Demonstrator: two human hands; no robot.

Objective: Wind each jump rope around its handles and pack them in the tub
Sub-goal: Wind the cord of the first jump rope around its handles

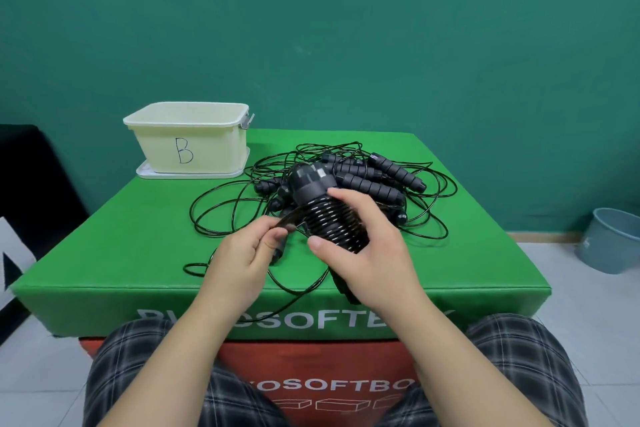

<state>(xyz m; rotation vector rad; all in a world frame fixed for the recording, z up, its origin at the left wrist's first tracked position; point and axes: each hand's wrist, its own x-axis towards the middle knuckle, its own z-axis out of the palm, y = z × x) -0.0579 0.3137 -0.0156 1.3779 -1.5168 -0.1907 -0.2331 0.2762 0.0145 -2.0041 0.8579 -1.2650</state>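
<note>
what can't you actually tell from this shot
- Inside of the tub, head view: its near wall hides the contents.
- How many ropes are in the pile: cords and handles overlap.
- Lower end of the wound handles: covered by the right hand.
- What the left hand pinches: blurred, fingers hide it.

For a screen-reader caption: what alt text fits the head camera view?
A person's right hand grips jump rope handles half wound with black cord, while the left hand pinches the cord. More ropes lie tangled on a green block beside a cream tub marked B.
</note>
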